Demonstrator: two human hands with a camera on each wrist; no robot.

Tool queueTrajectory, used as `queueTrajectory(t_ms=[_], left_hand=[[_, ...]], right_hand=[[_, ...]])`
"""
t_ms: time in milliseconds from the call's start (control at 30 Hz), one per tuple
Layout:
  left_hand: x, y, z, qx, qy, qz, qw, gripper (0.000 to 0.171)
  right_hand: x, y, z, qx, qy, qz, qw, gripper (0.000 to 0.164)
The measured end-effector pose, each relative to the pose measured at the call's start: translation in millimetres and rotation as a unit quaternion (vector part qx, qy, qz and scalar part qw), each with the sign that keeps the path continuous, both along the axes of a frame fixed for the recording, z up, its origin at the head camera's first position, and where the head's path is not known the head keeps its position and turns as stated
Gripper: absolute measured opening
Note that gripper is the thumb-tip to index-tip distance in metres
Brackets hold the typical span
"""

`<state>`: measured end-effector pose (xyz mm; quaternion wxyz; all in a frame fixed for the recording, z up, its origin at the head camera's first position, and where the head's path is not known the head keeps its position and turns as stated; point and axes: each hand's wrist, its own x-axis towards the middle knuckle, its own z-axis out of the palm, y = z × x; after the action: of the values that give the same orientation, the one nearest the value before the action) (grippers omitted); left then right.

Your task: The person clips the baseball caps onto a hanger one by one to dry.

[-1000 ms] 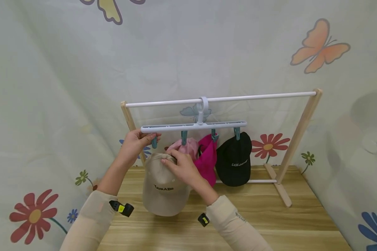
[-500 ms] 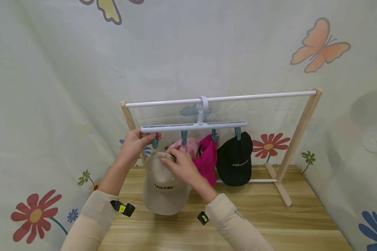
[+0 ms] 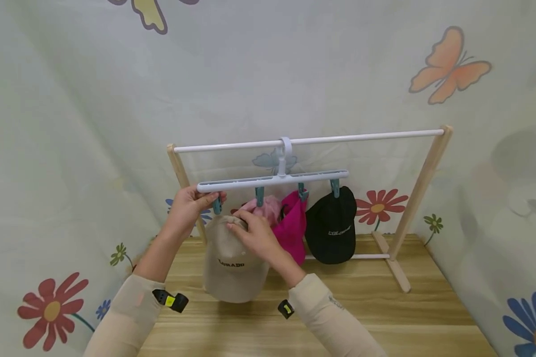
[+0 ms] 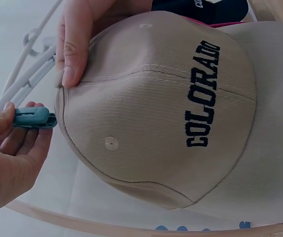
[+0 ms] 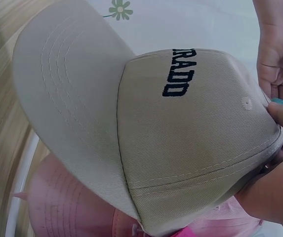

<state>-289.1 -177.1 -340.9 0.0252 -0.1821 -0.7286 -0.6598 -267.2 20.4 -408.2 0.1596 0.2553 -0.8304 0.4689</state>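
A beige baseball cap [image 4: 146, 108] with dark COLORADO lettering hangs brim down from my right hand [image 3: 260, 235], whose thumb and fingers pinch its rear edge. My left hand [image 3: 184, 209] pinches a teal clip [image 4: 32, 117] at the left end of the pale hanger [image 3: 232, 184]. In the left wrist view the clip's tip is right beside the cap's edge; whether they touch I cannot tell. Behind the cap, a light pink cap [image 3: 270, 208], a magenta cap [image 3: 292, 228] and a black cap [image 3: 330, 243] hang below the hanger's other teal clips.
The hanger hooks over the white rod [image 3: 362, 136] of a rack with wooden legs [image 3: 420, 193]. Below is a wood-grain table [image 3: 339, 307]. Behind and at both sides stands a pale sheet printed with flowers and butterflies [image 3: 448, 67].
The head view has shifted slightly. Both hands keep their holds, the left on the clip and the right on the beige cap, with hardly any movement.
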Motion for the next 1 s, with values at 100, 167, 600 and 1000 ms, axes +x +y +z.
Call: queueTrajectory(t_ms=[100, 167, 600, 1000], left_hand=[[0.4, -0.7, -0.8, -0.004, -0.001, -0.001, 1.0000, 0.035], [0.8, -1.2, -1.2, -0.006, -0.002, -0.001, 1.0000, 0.035], [0.1, 2.4, -2.5, 0.008, 0.001, -0.010, 0.9999, 0.033], [0.2, 0.6, -3.5, -0.003, -0.002, -0.011, 0.9999, 0.034]], right_hand=[[-0.3, -1.7, -0.8, -0.001, -0.002, 0.000, 1.000, 0.023], [-0.9, -3.1, -1.7, 0.000, -0.002, 0.002, 1.000, 0.023], [-2.1, -3.3, 1.4, 0.002, 0.006, -0.001, 1.000, 0.024], [-7.2, -6.9, 4.8, 0.004, 0.011, 0.011, 1.000, 0.016]])
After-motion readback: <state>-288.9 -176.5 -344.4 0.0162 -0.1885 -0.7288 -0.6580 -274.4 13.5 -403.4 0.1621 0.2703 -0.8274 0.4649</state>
